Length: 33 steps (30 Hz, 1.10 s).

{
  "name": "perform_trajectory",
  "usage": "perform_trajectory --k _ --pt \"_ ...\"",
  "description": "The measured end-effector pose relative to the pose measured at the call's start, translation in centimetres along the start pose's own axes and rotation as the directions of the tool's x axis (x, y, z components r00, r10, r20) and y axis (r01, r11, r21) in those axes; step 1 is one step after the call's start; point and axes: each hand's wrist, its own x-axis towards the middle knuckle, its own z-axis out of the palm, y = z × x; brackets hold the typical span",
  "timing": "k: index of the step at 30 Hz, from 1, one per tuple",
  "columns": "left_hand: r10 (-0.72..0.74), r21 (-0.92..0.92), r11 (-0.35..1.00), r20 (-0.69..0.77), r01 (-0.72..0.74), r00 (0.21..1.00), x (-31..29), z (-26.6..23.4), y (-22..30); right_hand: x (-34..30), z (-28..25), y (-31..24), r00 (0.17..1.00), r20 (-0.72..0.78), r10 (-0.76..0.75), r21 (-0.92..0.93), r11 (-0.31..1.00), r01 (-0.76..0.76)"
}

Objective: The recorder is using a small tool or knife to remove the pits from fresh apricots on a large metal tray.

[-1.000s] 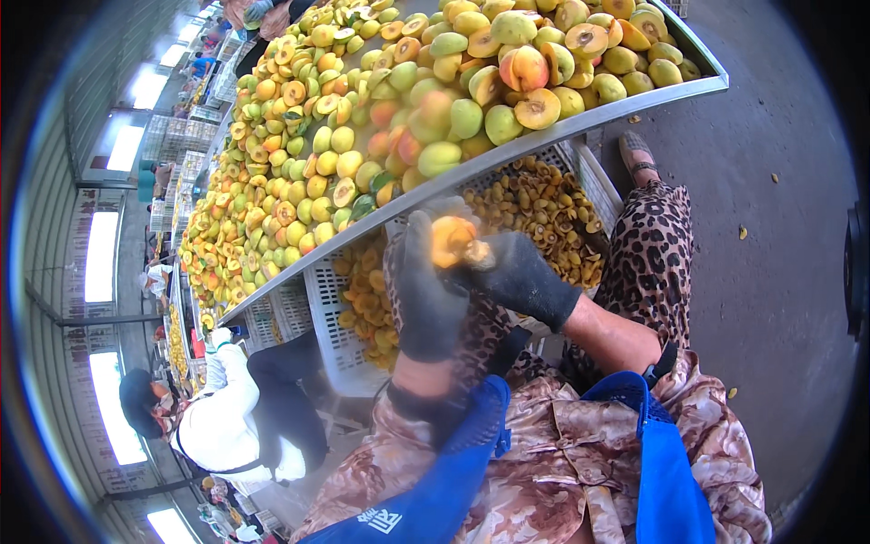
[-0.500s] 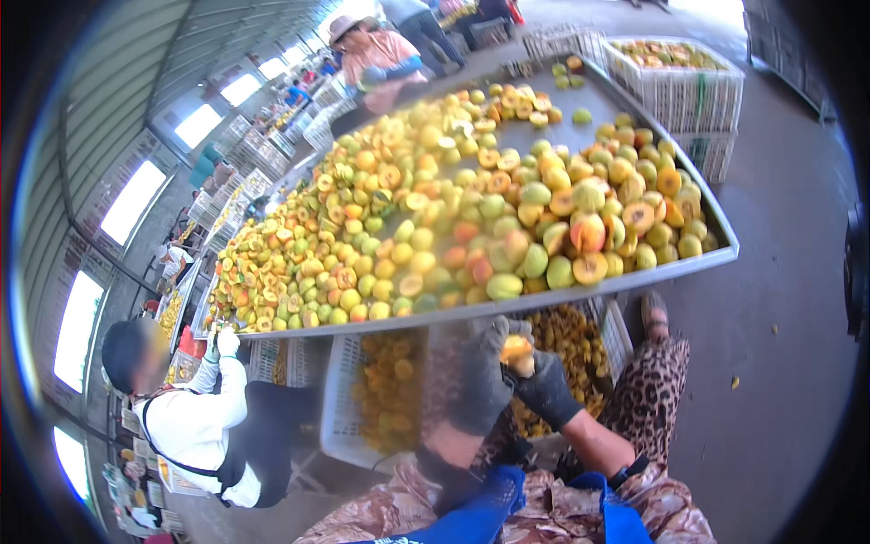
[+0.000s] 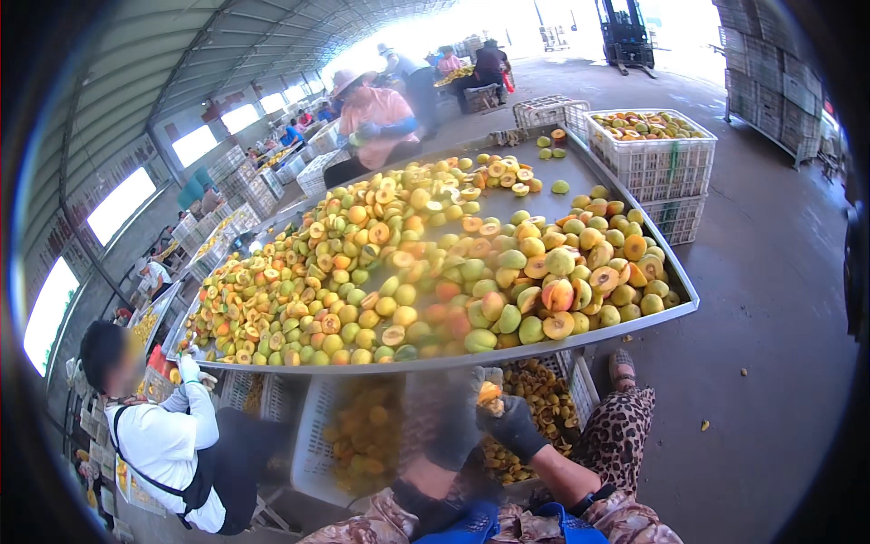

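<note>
Below the table's front edge, my gloved hands are together around a yellow-orange piece of peach [image 3: 490, 396]. My left hand [image 3: 456, 424], in a grey glove and blurred, closes on it from the left. My right hand [image 3: 515, 430], in a dark glove, has its fingers curled against the fruit's lower right side. Whether a small tool sits between the fingers cannot be made out. Beneath them stands a white crate [image 3: 585, 388] of cut peach pieces [image 3: 542, 399]. Whole and halved peaches [image 3: 553, 272] lie heaped on the metal table [image 3: 535, 207] beyond.
Another white crate [image 3: 313, 435] with blurred peach pieces stands left of my hands. A co-worker in white [image 3: 172, 444] works at the table's left end; another in pink [image 3: 381, 127] sits across it. Stacked crates [image 3: 657, 172] stand at the far right, a forklift [image 3: 625, 36] behind.
The view has tilted up, showing more of the far floor and the forklift; the table sits lower in the picture. My hands stay together on the fruit piece.
</note>
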Motion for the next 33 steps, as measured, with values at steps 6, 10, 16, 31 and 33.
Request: perform_trajectory --k 6,10,16,31,33 --pt "0.108 0.084 0.99 0.027 -0.11 0.994 0.0 0.3 -0.1 -0.8 0.9 -0.7 0.999 -0.005 0.053 0.4 0.916 -0.046" --pt "0.377 0.403 0.813 0.183 -0.419 0.908 0.2 0.2 0.7 -0.3 -0.5 -0.7 0.988 -0.103 -0.118 0.023 0.992 0.121" --pt "-0.094 -0.087 0.991 0.134 0.106 0.987 0.2 1.4 1.6 -0.4 -1.1 -1.3 0.985 0.115 0.127 0.278 0.948 -0.154" --pt "0.115 0.131 0.981 0.177 -0.14 0.977 0.5 3.7 2.1 -1.0 -1.5 0.0 0.982 0.185 -0.028 0.158 0.987 -0.002" --pt "0.023 0.067 0.997 0.172 -0.035 0.985 0.8 4.0 1.7 -0.8 -1.3 0.5 0.99 0.14 0.032 0.215 0.975 -0.062"
